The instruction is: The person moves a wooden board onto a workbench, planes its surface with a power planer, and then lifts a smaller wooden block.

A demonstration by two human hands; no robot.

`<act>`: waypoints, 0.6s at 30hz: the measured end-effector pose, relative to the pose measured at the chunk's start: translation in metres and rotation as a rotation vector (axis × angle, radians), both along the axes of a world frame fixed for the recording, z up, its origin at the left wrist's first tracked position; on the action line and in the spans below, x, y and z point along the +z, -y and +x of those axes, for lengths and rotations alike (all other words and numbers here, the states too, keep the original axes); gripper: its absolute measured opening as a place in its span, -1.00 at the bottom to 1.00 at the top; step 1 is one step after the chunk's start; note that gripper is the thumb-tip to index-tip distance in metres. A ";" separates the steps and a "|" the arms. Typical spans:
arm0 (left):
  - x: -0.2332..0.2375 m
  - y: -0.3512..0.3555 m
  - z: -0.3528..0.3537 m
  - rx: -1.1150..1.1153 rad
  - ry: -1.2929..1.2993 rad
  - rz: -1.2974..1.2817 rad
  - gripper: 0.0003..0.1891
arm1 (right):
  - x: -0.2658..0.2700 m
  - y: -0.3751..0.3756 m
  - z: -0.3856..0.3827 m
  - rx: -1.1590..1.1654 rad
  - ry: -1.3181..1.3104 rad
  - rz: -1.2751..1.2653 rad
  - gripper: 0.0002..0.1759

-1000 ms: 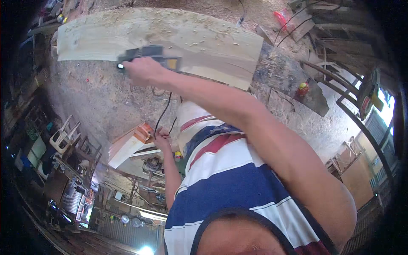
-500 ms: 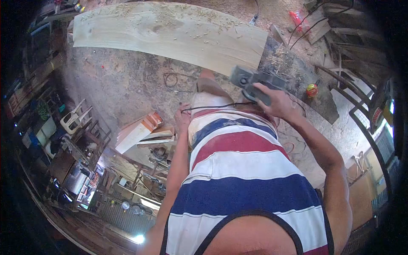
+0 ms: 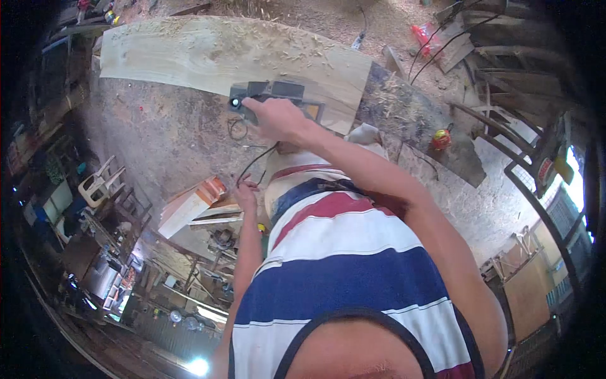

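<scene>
Power planer (image 3: 285, 89) held in the right hand (image 3: 283, 120), over the near edge of the pale board (image 3: 170, 50), right of its middle. Long axis of the planer laid roughly left to right, along the board's length, right end canted slightly towards the wearer. End with the small bright white spot pointed left; yellow-marked end pointed right. Contact of its base with the wood cannot be told. Right fingers closed around the top of the planer.

Black cord (image 3: 259, 157) held in the left hand (image 3: 247, 191), fingers loosely curled on it, nearer the wearer than the board.

Half a second earlier, the planer was seen off the board's near edge, by its right end, and tilted. It has since been brought back left and levelled out over the wood. One second earlier it was placed farther left along the board.

Shavings (image 3: 297, 54) scattered over the board's top, thickest towards the far edge. Dark panel (image 3: 394, 98) seen at the board's right end, also littered; red-and-yellow round object (image 3: 441, 139) set on it. Red plastic (image 3: 424, 39) noted beyond the board, to the right. Stacked wood pieces (image 3: 189, 208) noted nearer than the board, just left of the left hand.
</scene>
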State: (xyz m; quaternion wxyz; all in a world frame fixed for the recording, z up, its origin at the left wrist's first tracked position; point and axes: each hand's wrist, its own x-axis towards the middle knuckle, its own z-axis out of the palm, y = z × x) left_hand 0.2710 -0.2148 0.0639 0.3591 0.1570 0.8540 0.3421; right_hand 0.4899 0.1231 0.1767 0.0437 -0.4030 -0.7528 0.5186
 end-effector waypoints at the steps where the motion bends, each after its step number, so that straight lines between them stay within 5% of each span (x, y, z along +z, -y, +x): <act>1: -0.004 0.004 -0.007 -0.016 0.009 -0.044 -0.49 | -0.003 0.001 0.021 -0.023 -0.005 0.017 -0.27; 4: -0.019 -0.006 -0.008 -0.007 0.048 -0.290 -0.53 | 0.007 0.002 0.115 -0.061 0.104 -0.039 -0.30; 7: -0.013 -0.020 0.032 -0.163 -0.072 0.030 -0.62 | 0.006 0.024 0.232 -0.145 0.015 0.112 -0.31; 10: -0.031 -0.029 0.053 -0.646 -0.583 -0.382 -0.70 | -0.001 0.038 0.300 -0.172 -0.003 0.077 -0.33; 13: -0.047 -0.023 0.063 -0.403 -0.493 0.088 -0.71 | 0.005 0.023 0.268 -0.169 -0.026 0.049 -0.32; 16: 0.011 -0.044 0.079 0.065 0.030 -0.053 -0.69 | 0.001 -0.004 0.200 -0.120 -0.018 0.075 -0.34; 18: 0.015 -0.037 0.080 0.121 0.004 -0.019 -0.66 | 0.001 -0.018 0.150 -0.152 0.010 -0.045 -0.37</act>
